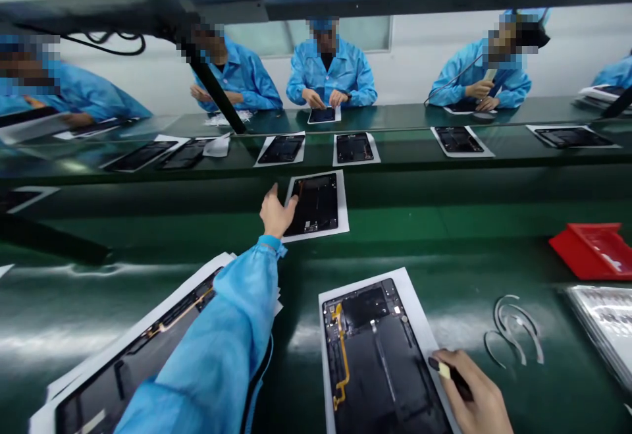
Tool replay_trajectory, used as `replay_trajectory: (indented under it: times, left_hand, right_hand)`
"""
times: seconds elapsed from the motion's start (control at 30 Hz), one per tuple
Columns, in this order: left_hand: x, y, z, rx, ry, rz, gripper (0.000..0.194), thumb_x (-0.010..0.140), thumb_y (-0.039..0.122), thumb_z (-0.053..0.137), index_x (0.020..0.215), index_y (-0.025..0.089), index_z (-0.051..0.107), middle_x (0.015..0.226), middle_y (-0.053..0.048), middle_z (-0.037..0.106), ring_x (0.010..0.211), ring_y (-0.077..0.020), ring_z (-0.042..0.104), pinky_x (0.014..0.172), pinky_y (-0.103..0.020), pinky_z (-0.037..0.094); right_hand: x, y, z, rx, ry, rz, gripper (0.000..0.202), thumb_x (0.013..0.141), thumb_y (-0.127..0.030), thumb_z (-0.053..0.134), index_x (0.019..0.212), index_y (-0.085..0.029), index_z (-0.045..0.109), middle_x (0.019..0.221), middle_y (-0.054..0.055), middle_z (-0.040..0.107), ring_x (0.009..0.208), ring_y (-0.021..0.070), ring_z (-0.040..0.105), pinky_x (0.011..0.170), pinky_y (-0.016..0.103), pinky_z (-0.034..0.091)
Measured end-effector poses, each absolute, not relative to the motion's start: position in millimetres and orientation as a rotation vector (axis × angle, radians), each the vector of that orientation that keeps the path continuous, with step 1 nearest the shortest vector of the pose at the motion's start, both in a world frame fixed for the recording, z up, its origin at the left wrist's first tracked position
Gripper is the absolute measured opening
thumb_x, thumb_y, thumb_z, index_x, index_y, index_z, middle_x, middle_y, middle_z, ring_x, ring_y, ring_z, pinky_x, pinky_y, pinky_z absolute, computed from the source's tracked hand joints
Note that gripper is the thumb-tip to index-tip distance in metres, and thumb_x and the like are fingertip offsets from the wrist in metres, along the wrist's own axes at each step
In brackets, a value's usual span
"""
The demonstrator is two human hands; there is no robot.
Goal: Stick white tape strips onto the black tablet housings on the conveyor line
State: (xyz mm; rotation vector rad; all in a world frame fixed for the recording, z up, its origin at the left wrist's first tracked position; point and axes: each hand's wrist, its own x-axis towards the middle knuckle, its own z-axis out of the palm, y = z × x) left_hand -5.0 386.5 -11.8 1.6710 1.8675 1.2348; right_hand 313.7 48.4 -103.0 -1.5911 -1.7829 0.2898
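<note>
Far tablet (pixel 316 203) met at its left edge by left hand (pixel 278 215), grip spread wide, dark tool (pixel 434 363) held in right hand (pixel 476 391), beside near tablet (pixel 363 375) laid on bench (pixel 474 272).

Two hands of the wearer show: left hand (pixel 277 215) near centre, right hand (pixel 474 391) lower right, with one dark-tipped tool (pixel 444 371). Dark panels (pixel 363 361) number two in the lower frame, one at centre, six across the upper-middle row, one cut off at the left edge. Five co-workers (pixel 332 75) line the top. At right: one red tray (pixel 575 254), at least three curved strips (pixel 538 352).
</note>
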Motion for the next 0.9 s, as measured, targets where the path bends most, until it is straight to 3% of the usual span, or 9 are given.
replay_trajectory:
  times: [0.07, 0.2, 0.27, 0.37, 0.47, 0.63, 0.73, 0.8, 0.9]
  left_hand:
    - [3.9, 361.5, -13.7, 1.829, 1.796, 1.179, 0.036, 0.089, 0.024, 0.058, 0.121, 0.01, 0.057, 0.131, -0.017, 0.056, 0.13, -0.0307, 0.045, 0.112, -0.048, 0.029]
    - [39.6, 262.1, -33.4, 2.116, 1.441, 0.863, 0.027, 0.089, 0.031, 0.058, 0.113, 0.02, 0.066, 0.121, -0.007, 0.067, 0.116, -0.0229, 0.059, 0.106, -0.038, 0.042]
    - [55.9, 203.7, -47.4, 2.193, 1.321, 0.719, 0.033, 0.086, 0.029, 0.064, 0.119, 0.022, 0.065, 0.13, -0.007, 0.062, 0.125, -0.025, 0.053, 0.11, -0.042, 0.038]
    - [66.9, 137.5, -65.7, 2.439, 1.253, 0.457, 0.051, 0.093, 0.029, 0.056, 0.142, 0.018, 0.046, 0.147, -0.012, 0.047, 0.139, -0.029, 0.037, 0.113, -0.049, 0.034]
    - [67.5, 113.1, -77.6, 2.456, 1.355, 0.413, 0.06, 0.093, 0.031, 0.056, 0.147, 0.015, 0.036, 0.151, -0.015, 0.04, 0.143, -0.0315, 0.028, 0.112, -0.052, 0.034]
    - [72.4, 125.6, -81.2, 2.196, 1.406, 0.64, 0.035, 0.089, 0.023, 0.06, 0.124, 0.02, 0.059, 0.143, -0.01, 0.05, 0.14, -0.03, 0.035, 0.111, -0.054, 0.034]
    - [75.2, 131.5, -72.1, 2.016, 1.408, 0.858, 0.011, 0.09, 0.023, 0.059, 0.095, 0.021, 0.069, 0.122, -0.008, 0.063, 0.122, -0.0277, 0.053, 0.103, -0.05, 0.042]
    - [72.8, 126.4, -59.1, 1.949, 1.383, 0.937, 0.013, 0.09, 0.025, 0.06, 0.085, 0.02, 0.07, 0.101, -0.007, 0.066, 0.099, -0.0228, 0.062, 0.089, -0.04, 0.05]
    - [61.9, 101.3, -34.8, 1.797, 1.23, 0.964, 0.015, 0.089, 0.028, 0.063, 0.078, 0.02, 0.07, 0.072, -0.002, 0.062, 0.066, -0.0145, 0.059, 0.063, -0.026, 0.049]
  right_hand:
    - [312.1, 47.5, -100.4, -1.609, -1.76, 0.299, 0.019, 0.09, -0.025, 0.054, 0.102, -0.026, 0.068, 0.093, 0.004, 0.076, 0.086, 0.0223, 0.074, 0.071, 0.025, 0.061]
    - [305.2, 55.0, -80.5, -1.597, -1.711, 0.45, 0.015, 0.091, -0.026, 0.055, 0.098, -0.025, 0.069, 0.089, 0.004, 0.072, 0.08, 0.02, 0.073, 0.067, 0.023, 0.059]
    - [300.3, 66.8, -67.4, -1.598, -1.723, 0.554, 0.016, 0.092, -0.026, 0.054, 0.097, -0.024, 0.069, 0.088, 0.005, 0.07, 0.08, 0.0199, 0.071, 0.069, 0.025, 0.058]
    - [289.9, 92.5, -53.9, -1.585, -1.827, 0.717, 0.02, 0.094, -0.021, 0.051, 0.103, -0.023, 0.069, 0.091, 0.005, 0.066, 0.083, 0.0193, 0.068, 0.075, 0.029, 0.057]
    - [276.0, 116.8, -52.3, -1.578, -1.956, 0.788, 0.023, 0.093, -0.018, 0.052, 0.109, -0.023, 0.068, 0.097, 0.005, 0.064, 0.087, 0.0192, 0.067, 0.079, 0.032, 0.057]
    - [257.6, 134.3, -62.9, -1.503, -2.116, 0.755, 0.028, 0.093, -0.019, 0.053, 0.117, -0.024, 0.065, 0.101, 0.004, 0.063, 0.088, 0.0189, 0.067, 0.079, 0.033, 0.057]
    - [255.2, 134.8, -59.5, -1.481, -2.112, 0.751, 0.027, 0.093, -0.021, 0.055, 0.117, -0.024, 0.066, 0.099, 0.005, 0.064, 0.087, 0.0192, 0.067, 0.078, 0.033, 0.057]
    - [256.2, 130.4, -47.4, -1.422, -2.075, 0.817, 0.024, 0.092, -0.022, 0.058, 0.114, -0.024, 0.068, 0.096, 0.004, 0.064, 0.087, 0.0185, 0.067, 0.077, 0.032, 0.056]
    - [257.6, 110.2, -21.1, -1.255, -2.033, 0.972, 0.017, 0.093, -0.022, 0.057, 0.102, -0.023, 0.071, 0.087, 0.003, 0.065, 0.08, 0.0155, 0.066, 0.07, 0.025, 0.055]
